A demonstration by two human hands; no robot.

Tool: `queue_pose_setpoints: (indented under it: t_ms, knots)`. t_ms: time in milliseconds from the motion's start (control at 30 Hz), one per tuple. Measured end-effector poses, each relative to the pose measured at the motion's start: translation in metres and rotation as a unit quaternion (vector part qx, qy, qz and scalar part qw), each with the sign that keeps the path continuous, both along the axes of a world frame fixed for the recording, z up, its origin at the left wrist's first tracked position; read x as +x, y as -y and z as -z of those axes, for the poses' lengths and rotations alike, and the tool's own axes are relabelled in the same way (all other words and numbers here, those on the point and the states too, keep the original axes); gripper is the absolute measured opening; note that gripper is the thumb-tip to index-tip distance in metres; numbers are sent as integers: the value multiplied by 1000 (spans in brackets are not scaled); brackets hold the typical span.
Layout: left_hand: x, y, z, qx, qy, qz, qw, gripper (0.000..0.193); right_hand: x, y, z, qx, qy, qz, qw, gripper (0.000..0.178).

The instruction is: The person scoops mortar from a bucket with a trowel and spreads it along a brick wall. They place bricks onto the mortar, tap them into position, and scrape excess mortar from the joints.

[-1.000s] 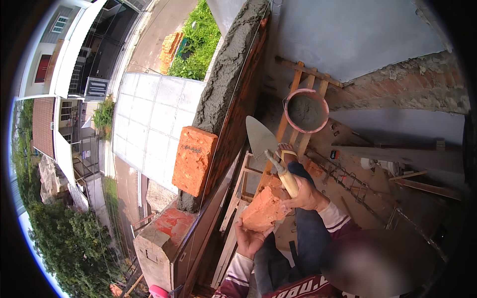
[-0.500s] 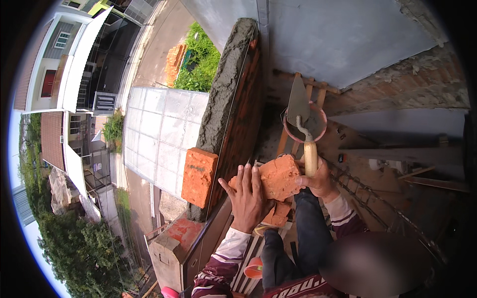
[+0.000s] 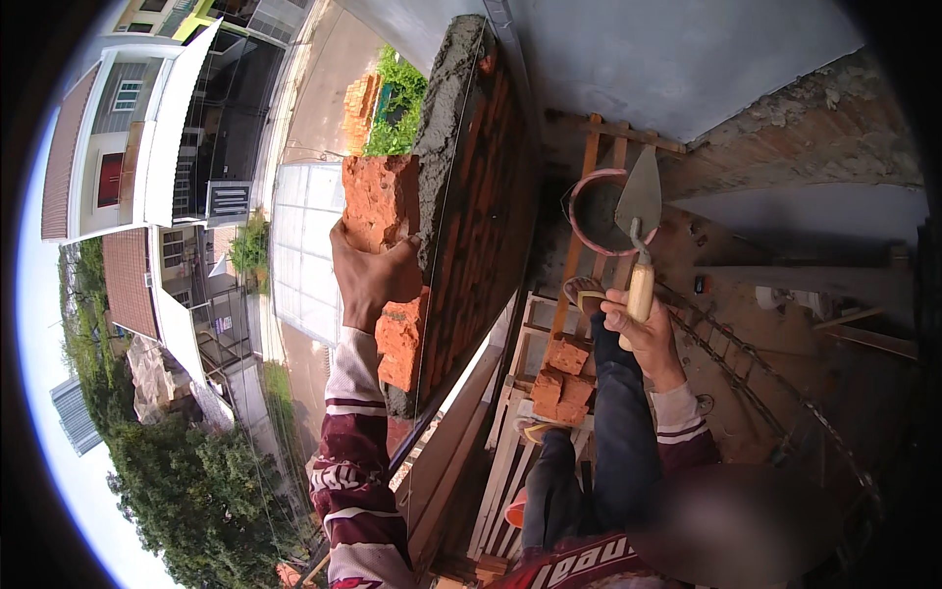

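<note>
My left hand point(image 3: 375, 280) reaches out over the wall and grips an orange brick point(image 3: 380, 196) by its near end. That brick sits at the outer side of the grey mortar bed point(image 3: 451, 88) on top of the brick wall point(image 3: 481, 187); whether it touches the mortar I cannot tell. Just nearer, another brick point(image 3: 399, 346) lies on the wall top. In my right hand point(image 3: 648, 339) is a trowel point(image 3: 640, 196), its wooden handle wrapped by my fingers and its blade pointing away. A thin string runs along the wall's inner edge.
Below the trowel stands a round bucket point(image 3: 579, 211) of mortar. Several loose bricks point(image 3: 562, 383) lie on wooden slats by my feet. Beyond the wall are a pale panelled roof point(image 3: 306, 245) and a street far below. A grey wall point(image 3: 628, 59) rises ahead.
My left hand has carried the brick from beside my right hand out to the wall, past the laid brick. My right hand still holds the trowel, now apart from the brick.
</note>
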State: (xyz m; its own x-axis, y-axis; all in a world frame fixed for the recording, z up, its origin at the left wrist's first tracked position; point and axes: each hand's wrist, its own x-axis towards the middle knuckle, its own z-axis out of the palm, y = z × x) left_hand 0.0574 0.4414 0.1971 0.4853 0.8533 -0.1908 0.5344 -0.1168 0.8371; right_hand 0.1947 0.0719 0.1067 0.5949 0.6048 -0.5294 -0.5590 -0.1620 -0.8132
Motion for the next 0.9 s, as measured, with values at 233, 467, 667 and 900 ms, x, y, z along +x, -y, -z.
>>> queue_pose_setpoints:
  t_ms: [233, 467, 667, 900]
  knots:
    - [19, -55, 56, -88, -32, -24, 995, 71, -65, 34, 31, -72, -97, 29, 992, 28]
    - [24, -51, 91, -46, -128, 68, 988, 86, -66, 43, 27, -93, -89, 17, 992, 27]
    - [30, -39, 86, 49, -258, 62, 963, 97, -66, 44, 28, -90, -84, 12, 992, 24]
    - [26, -37, 87, 78, -247, 89, 962, 104, -78, 30, 32, -87, -97, 12, 991, 23]
